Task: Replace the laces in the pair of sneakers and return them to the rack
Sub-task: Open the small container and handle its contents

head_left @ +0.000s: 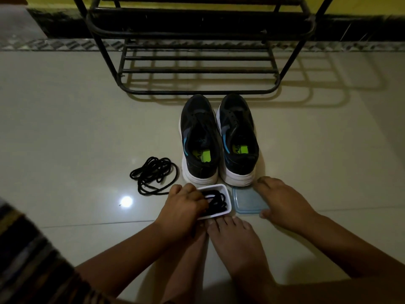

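Bare feet (228,244) fill the near middle of the head view, toes pointing away on the pale tiled floor (76,128), with a striped sleeve (28,255) at the near left corner. Just past the toes sits a small white container (228,201) holding a tangle of black laces (219,200); the left hand (184,207) reaches into it from the left, fingers curled down over the laces, though whether they actually pinch a lace I cannot tell. Just right of the container a translucent bluish lid (247,200) lies flat on the floor, and the right hand (282,202) rests on its right edge with fingers spread and fairly straight, thumb at the lid's near corner. Left of the container a second bundle of black laces (153,175) lies loose on the tiles. Beyond the container stand the two sneakers (219,139) side by side, touching, heels toward the camera, black uppers on white soles, with blue accents and green insole labels, their eyelets bare. Farther still, just past the toes of the sneakers, stands the black metal rack (197,62) against a yellow wall (361,5), casting barred shadows to the right.
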